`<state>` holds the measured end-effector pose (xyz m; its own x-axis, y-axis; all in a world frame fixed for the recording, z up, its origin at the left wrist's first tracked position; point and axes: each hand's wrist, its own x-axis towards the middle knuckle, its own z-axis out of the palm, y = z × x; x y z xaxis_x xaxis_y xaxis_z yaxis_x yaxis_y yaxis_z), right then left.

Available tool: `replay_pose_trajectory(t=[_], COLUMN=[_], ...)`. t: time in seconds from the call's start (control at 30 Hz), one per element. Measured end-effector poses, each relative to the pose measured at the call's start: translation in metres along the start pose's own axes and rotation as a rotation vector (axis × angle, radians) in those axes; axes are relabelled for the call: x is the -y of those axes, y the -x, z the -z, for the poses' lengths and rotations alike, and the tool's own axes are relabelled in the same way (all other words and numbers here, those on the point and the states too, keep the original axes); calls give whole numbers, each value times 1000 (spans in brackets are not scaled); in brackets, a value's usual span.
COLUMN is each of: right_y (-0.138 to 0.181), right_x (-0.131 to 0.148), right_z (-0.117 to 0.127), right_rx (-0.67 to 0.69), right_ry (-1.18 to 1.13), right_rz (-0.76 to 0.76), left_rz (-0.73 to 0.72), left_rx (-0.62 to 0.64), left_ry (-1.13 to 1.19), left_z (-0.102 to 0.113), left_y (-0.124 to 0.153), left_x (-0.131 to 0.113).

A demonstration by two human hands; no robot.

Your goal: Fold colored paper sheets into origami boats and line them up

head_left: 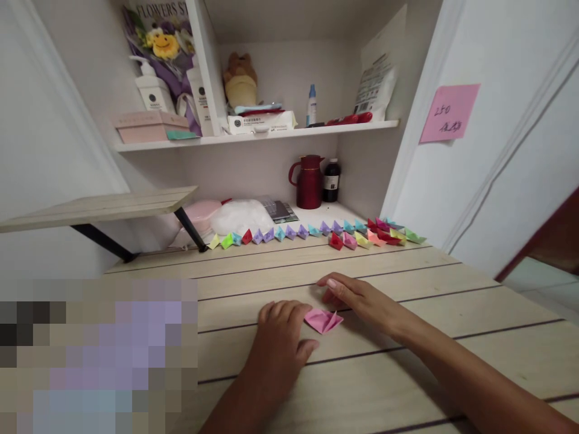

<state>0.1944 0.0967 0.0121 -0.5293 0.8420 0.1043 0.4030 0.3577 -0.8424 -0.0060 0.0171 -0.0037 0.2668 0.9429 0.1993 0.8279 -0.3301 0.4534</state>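
Note:
A partly folded pink paper piece (322, 320) lies on the pale wooden table (407, 361) in front of me. My left hand (280, 337) rests knuckles-up just left of it, fingers curled, thumb touching the paper's left edge. My right hand (357, 298) reaches in from the right, fingers laid together and flat, pressing on the paper's far edge. Neither hand lifts the paper off the table.
A row of several folded paper boats (316, 232) in many colours lines the table's far edge. Behind stand a dark red jug (309, 181), a dark bottle (332, 179) and a white bag (242, 217). A raised wooden shelf (99, 208) juts at left. A pink note (449, 113) sticks on the right wall.

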Motion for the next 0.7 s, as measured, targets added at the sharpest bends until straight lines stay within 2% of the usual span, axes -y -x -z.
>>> replay_pose_trajectory(t=[0.27, 0.37, 0.5, 0.63, 0.7], right_y=[-6, -9, -6, 4, 8], right_x=[-9, -4, 1, -13, -21], right_z=[-8, -9, -4, -5, -10], right_rx=[-48, -81, -55, -167, -160], right_ry=[-173, -267, -318, -240, -180], right_rz=[-34, -102, -192, -71, 4], left_rz=[-52, -63, -55, -79, -92], left_rx=[-2, 7, -26, -52, -84], left_ry=[-101, -153, -155, -130, -100], left_z=[-5, -8, -9, -9, -9], left_y=[2, 1, 2, 4, 5], left_x=[0, 2, 4, 4, 5])
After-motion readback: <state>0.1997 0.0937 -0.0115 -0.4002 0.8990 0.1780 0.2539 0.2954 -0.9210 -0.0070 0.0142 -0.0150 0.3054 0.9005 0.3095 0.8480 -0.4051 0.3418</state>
